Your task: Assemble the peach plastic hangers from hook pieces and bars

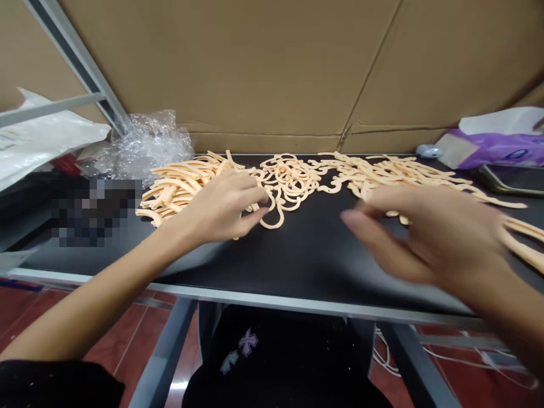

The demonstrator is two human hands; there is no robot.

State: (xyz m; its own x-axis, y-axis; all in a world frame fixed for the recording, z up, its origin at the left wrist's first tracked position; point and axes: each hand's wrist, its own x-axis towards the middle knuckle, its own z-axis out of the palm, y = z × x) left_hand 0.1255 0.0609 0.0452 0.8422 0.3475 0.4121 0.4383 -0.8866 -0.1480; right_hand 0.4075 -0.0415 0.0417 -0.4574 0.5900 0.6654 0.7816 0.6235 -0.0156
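Observation:
My left hand [236, 207] is over the right edge of a pile of curved peach strips [182, 184], beside a heap of peach rings [291, 178]. Its thumb and index fingertips are apart, with a ring piece behind the gap. Blurred by motion, my right hand [420, 232] hovers in front of a spread of peach wavy and long strips [382, 170]; whether it holds anything cannot be made out. Two longer strips [525, 243] lie beyond its wrist at the right edge. All the pieces rest on a black tabletop [297, 260].
Crumpled clear plastic wrap [148, 144] and a white bag [46, 136] are at the left. Purple packaging [505, 148] lies over a dark tray-like object at the right. Cardboard [255, 68] stands behind the table; a metal post [76, 56] slants at upper left.

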